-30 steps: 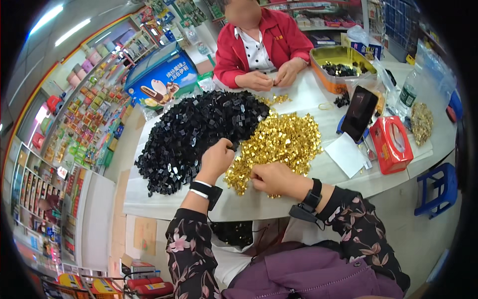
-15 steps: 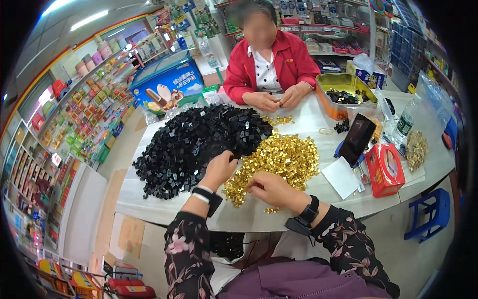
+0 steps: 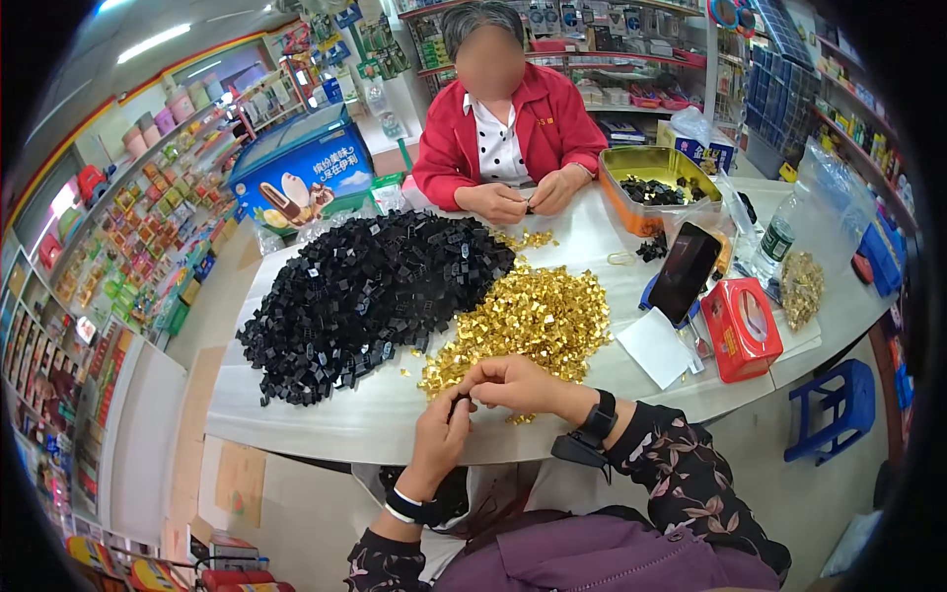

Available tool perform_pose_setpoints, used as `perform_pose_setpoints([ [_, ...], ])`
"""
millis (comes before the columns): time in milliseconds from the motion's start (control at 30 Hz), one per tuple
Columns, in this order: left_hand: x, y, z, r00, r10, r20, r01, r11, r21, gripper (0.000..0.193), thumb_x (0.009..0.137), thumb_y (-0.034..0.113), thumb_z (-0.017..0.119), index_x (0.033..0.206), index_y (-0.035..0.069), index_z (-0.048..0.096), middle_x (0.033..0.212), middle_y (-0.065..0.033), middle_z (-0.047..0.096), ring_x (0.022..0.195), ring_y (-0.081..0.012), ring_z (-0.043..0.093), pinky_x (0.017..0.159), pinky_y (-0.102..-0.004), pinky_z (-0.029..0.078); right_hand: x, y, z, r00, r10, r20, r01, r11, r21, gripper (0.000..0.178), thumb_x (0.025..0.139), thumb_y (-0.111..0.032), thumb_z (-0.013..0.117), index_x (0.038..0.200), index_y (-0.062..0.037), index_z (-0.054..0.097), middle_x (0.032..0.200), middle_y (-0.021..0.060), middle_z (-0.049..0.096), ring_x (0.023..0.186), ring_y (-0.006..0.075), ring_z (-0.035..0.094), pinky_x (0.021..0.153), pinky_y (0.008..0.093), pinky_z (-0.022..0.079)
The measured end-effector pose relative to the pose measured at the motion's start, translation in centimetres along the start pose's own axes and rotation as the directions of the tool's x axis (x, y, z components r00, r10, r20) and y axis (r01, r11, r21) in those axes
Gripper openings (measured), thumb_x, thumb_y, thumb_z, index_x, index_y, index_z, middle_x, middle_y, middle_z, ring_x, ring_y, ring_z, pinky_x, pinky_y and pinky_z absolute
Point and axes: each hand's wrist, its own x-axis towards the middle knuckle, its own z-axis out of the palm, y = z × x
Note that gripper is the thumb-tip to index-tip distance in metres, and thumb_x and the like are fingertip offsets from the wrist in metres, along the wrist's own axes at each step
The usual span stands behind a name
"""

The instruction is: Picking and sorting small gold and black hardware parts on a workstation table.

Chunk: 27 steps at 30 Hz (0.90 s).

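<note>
My left hand [image 3: 435, 440] is closed in front of the gold pile, its thumb and fingers pinching a small black plastic piece [image 3: 460, 400]. My right hand [image 3: 516, 383] meets it there, thumb and forefinger pinched together at the piece; whatever is between those fingertips is too small to make out. Beyond my hands lies a heap of small shiny gold metal pieces [image 3: 538, 318]. To its left spreads a larger mound of small black square pieces [image 3: 365, 296].
Across the table, a person in a red jacket [image 3: 562, 118] pinches something small in both hands. An orange tin [image 3: 631, 209] holds black and gold pieces. A phone [image 3: 686, 271], white paper [image 3: 658, 347], a red box [image 3: 742, 331] and a bottle [image 3: 781, 232] stand right. A blue stool [image 3: 834, 409] is below.
My left hand has come back from the edge of the black mound toward me, now with a black piece. My right hand has lifted off the gold heap, and both hands now meet.
</note>
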Motion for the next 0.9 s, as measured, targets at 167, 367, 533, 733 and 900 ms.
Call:
perform_pose_setpoints([
  [167, -1.0, -0.8, 0.6, 1.000, 0.004, -0.005, -0.004, 0.999, -0.041, 0.028, 0.092, 0.005, 0.047, 0.119, 0.001, 0.053, 0.087, -0.0047, 0.061, 0.072, -0.0084, 0.057, 0.061, -0.0230, 0.049, 0.1, 0.1, 0.0, 0.991, 0.132, 0.035, -0.133, 0.991, 0.017, 0.016, 0.085, -0.017, 0.061, 0.092, -0.0025, 0.062, 0.075, -0.0015, 0.059, 0.067, 0.0062, 0.054, 0.059, 0.0218, 0.045],
  [367, -1.0, -1.1, 0.7, 0.999, -0.021, -0.046, 0.017, 0.996, -0.082, 0.024, 0.089, 0.005, 0.051, 0.112, 0.002, 0.055, 0.084, -0.0057, 0.064, 0.071, -0.0105, 0.059, 0.063, -0.0243, 0.048, 0.0, 0.6, -0.5, 0.966, 0.245, 0.083, -0.241, 0.969, -0.058, 0.024, 0.087, -0.028, 0.062, 0.084, -0.0041, 0.059, 0.072, -0.0018, 0.058, 0.062, 0.0063, 0.053, 0.055, 0.0214, 0.045],
  [533, -1.3, -1.0, 0.9, 0.995, 0.049, -0.083, -0.042, 0.996, 0.084, 0.022, 0.087, 0.005, 0.053, 0.109, 0.003, 0.058, 0.081, -0.0087, 0.065, 0.071, -0.0149, 0.062, 0.063, -0.0270, 0.049, -0.1, 1.3, -0.2, 0.977, 0.199, 0.081, -0.189, 0.975, -0.113, 0.025, 0.087, -0.030, 0.062, 0.083, -0.0054, 0.059, 0.070, -0.0021, 0.057, 0.060, 0.0056, 0.052, 0.054, 0.0203, 0.044],
  [733, -1.6, -1.1, 0.7, 0.974, 0.190, -0.125, -0.167, 0.970, 0.174, 0.022, 0.086, 0.005, 0.054, 0.108, 0.002, 0.059, 0.081, -0.0112, 0.064, 0.070, -0.0176, 0.064, 0.064, -0.0286, 0.049, 0.5, 1.4, -0.9, 0.929, 0.317, 0.193, -0.308, 0.948, -0.074, 0.024, 0.088, -0.032, 0.061, 0.083, -0.0083, 0.059, 0.068, -0.0032, 0.057, 0.060, 0.0042, 0.052, 0.053, 0.0187, 0.043],
  [900, -0.8, -0.8, 0.5, 0.982, 0.160, -0.105, -0.146, 0.980, 0.132, 0.024, 0.089, 0.003, 0.051, 0.112, 0.000, 0.057, 0.087, -0.0064, 0.064, 0.069, -0.0124, 0.060, 0.064, -0.0247, 0.049, 0.5, 0.4, -0.5, 0.923, 0.356, 0.146, -0.350, 0.935, -0.061, 0.024, 0.088, -0.033, 0.061, 0.084, -0.0098, 0.061, 0.068, -0.0037, 0.057, 0.060, 0.0041, 0.053, 0.053, 0.0185, 0.043],
])
